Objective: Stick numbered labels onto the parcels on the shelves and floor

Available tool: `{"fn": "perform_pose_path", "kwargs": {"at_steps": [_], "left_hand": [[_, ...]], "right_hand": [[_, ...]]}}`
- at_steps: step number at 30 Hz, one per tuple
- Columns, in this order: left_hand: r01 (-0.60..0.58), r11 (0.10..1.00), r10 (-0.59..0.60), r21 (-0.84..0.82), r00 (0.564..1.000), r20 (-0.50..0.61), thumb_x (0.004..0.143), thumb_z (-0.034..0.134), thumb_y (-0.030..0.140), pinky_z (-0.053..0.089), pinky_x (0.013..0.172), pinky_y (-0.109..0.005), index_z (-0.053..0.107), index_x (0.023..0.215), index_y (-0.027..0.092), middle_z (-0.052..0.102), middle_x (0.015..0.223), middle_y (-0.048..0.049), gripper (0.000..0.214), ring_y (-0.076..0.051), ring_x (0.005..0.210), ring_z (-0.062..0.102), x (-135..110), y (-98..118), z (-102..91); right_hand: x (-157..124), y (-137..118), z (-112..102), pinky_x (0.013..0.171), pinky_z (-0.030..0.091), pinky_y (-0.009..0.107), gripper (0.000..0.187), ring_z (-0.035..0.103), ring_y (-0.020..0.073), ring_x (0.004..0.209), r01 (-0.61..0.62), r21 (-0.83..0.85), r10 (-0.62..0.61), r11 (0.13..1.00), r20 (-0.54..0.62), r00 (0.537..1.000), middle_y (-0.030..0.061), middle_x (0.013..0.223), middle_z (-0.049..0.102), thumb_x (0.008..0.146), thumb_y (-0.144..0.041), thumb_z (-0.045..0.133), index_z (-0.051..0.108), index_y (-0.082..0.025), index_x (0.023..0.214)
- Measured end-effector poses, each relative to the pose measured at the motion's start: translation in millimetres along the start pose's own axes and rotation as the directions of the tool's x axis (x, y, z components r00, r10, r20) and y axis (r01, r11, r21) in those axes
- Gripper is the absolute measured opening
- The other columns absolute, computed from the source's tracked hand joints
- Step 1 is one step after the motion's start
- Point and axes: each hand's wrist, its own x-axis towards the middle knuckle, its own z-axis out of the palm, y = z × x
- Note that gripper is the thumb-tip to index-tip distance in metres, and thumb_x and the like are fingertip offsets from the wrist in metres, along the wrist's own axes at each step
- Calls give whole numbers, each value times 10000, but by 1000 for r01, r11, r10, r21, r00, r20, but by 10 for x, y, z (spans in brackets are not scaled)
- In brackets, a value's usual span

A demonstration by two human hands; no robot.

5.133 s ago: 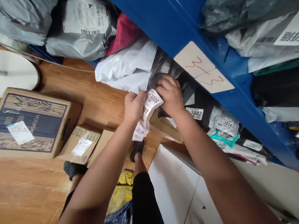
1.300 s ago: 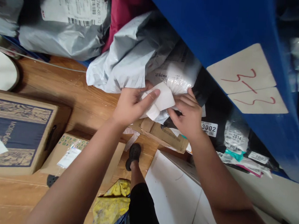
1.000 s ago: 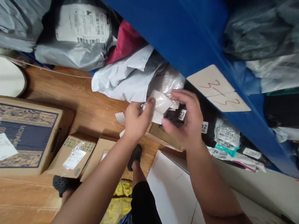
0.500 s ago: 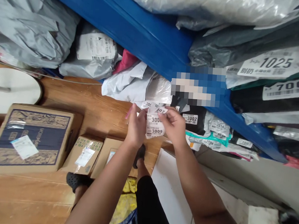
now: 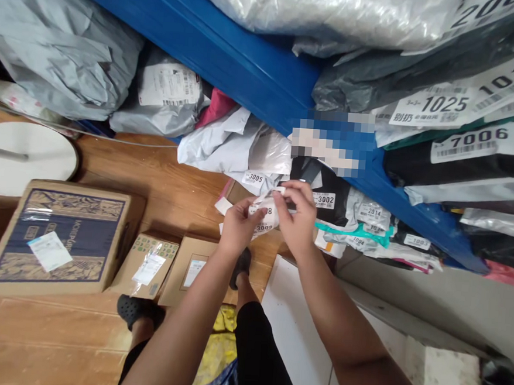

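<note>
A strip of white stickers (image 5: 272,219) printed with numbers hangs between my two hands; "3009" shows on its lower part. My left hand (image 5: 239,225) is closed on the strip, with the thumb lying across the printed face. At the upper end, my right hand (image 5: 298,212) pinches the edge of a sticker between thumb and fingers. Just beyond the hands lie bagged parcels, among them a pale one with a "3005" sticker (image 5: 254,179) and a black parcel (image 5: 339,187) marked 3002.
A blue shelf beam (image 5: 232,50) runs diagonally above the parcels. Cardboard boxes (image 5: 146,262) stand on the wooden floor to the left, near a round white disc (image 5: 43,163). A white board (image 5: 295,312) lies at lower right. Grey bags (image 5: 65,44) fill the upper left.
My left thumb has moved across the face of the strip, which now looks bent. My right hand has shifted slightly left, and its sticker number no longer shows. The view has moved a little.
</note>
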Motion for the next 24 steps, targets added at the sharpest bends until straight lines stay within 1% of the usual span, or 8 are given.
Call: {"fn": "perform_pose_path", "kwargs": {"at_steps": [3,5,7,10,14,17,19,24], "left_hand": [[40,991,-28,125,995,-96,764,714,342,512,634,-268,693,1083,150,705,863,-60,372,-166,702,617,-45,-106,-91],[9,989,9,149,992,-123,806,676,382,512,658,-264,698,1094,162,708,900,-66,362,-171,742,628,-95,-117,-120],[-39,988,62,148,986,-156,837,646,411,507,677,-254,708,1075,173,707,915,-67,342,-173,780,636,-140,-80,-114],[-132,990,139,49,965,-224,801,702,381,509,710,-248,651,1170,202,711,973,-63,414,-175,835,653,-182,24,-88],[-121,981,77,-151,960,-270,718,784,335,519,683,-255,498,1355,224,725,912,-34,707,-158,751,657,-260,231,-161],[-64,969,-4,-238,962,-274,691,800,354,511,644,-244,646,1103,168,716,860,-33,478,-144,705,641,-407,473,-327],[-50,962,-21,-267,965,-260,697,791,386,491,615,-229,662,912,151,698,795,-19,343,-128,662,617,-536,663,-478],[-34,985,-3,-171,977,-211,707,756,492,420,574,-217,631,728,144,629,663,4,370,-111,595,533,-831,1066,-933]], "right_hand": [[177,-100,-7,694,464,295,247,558,152,744,22,-117,-50,993,-248,967,45,857,580,915,-369,566,612,-193,747],[321,-112,29,658,447,293,327,516,145,624,-25,-182,-33,983,-305,952,7,671,539,901,-439,574,585,-203,676],[433,-74,105,643,440,285,364,515,143,565,-67,-230,11,971,-238,971,-13,572,526,887,-495,572,591,-204,669],[526,34,247,643,439,271,356,593,157,599,-139,-337,125,931,-62,990,8,634,637,893,-511,544,648,-196,761],[643,103,379,717,451,279,357,672,208,776,-270,-595,328,757,-10,945,67,775,724,896,-504,539,685,-189,816],[769,-5,413,750,467,294,397,687,240,880,-239,-761,441,603,68,895,116,879,738,932,-513,489,701,-178,903],[850,-146,385,764,481,315,400,685,260,931,-201,-828,494,524,103,863,150,951,730,948,-491,479,700,-161,989],[905,-732,176,852,516,398,382,652,271,1022,-235,-880,593,412,64,802,168,1091,677,939,-429,548,659,-98,1095]]}}
